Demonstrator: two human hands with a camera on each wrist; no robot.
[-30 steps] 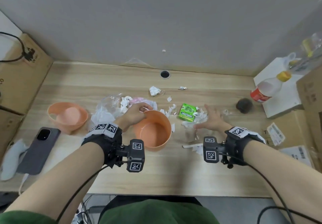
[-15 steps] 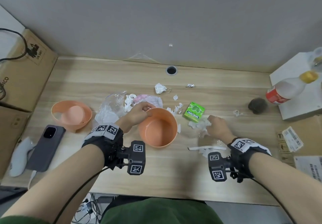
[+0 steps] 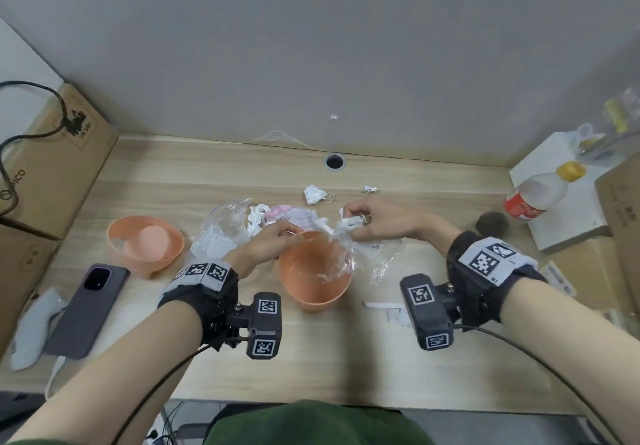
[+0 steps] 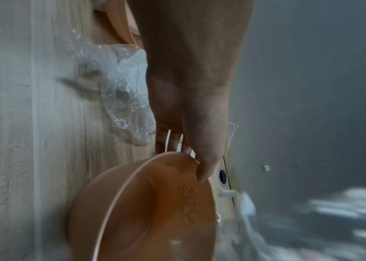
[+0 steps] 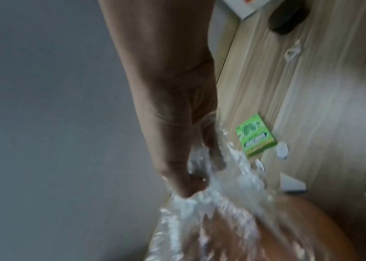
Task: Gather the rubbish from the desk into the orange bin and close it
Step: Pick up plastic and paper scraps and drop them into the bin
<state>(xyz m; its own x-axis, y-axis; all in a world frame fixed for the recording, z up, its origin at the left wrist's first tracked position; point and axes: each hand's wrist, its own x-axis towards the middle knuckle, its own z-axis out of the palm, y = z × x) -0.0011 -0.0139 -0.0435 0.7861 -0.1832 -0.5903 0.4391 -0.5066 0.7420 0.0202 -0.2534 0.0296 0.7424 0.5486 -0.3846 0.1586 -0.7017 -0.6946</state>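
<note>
The wooden table (image 3: 346, 358) has the orange bin (image 3: 313, 273) sitting right in the middle, between the two hands. It's a plain round plastic tub, mouth up, tipped a bit toward the person. The left hand (image 3: 266, 242) grips its far left rim, thumb curled over the edge and fingers outside. The right hand (image 3: 377, 223) hovers just past the bin's far right edge, fingers bunched tight around a crinkly clear plastic wrap (image 3: 349, 254) mixed with white paper scraps (image 3: 348, 224); the wrap trails down over the bin's mouth and partly into it. The bin's lid (image 3: 145, 243) lies upside down well off to the left. In the right wrist view a little green box (image 5: 256, 136) sits on the table beside that hand.
</note>
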